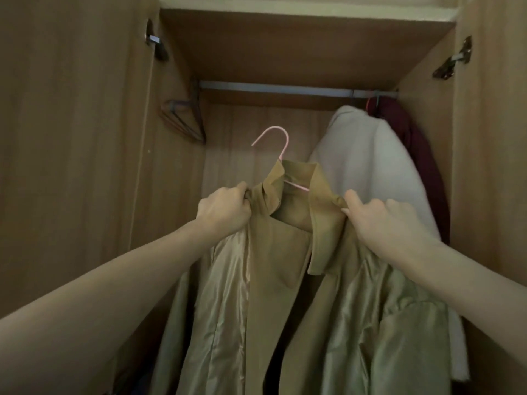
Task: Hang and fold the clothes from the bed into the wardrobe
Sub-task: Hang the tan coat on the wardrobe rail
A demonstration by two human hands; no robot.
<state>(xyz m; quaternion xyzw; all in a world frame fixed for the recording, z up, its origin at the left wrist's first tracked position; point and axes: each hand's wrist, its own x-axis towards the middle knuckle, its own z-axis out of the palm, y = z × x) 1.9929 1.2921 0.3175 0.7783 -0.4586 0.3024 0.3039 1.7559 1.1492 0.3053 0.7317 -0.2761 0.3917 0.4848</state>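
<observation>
Both hands (296,212) around coat (282,252) shoulders

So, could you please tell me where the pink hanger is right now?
In the head view, the pink hanger sits centre frame inside the tan coat collar, its hook free below the rail, left of the white garment.

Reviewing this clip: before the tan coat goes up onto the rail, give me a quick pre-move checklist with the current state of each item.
1. Tan coat on pink hanger: ok, collar sits around it.
2. Left hand grips a shoulder: ok.
3. Right hand grips the other shoulder: ok.
4. Hook free to catch the rail: ok, still below it.
5. Bare rail left of the white garment: ok.
6. Hanger seated in both shoulders: cannot tell, hidden by fabric.
</observation>
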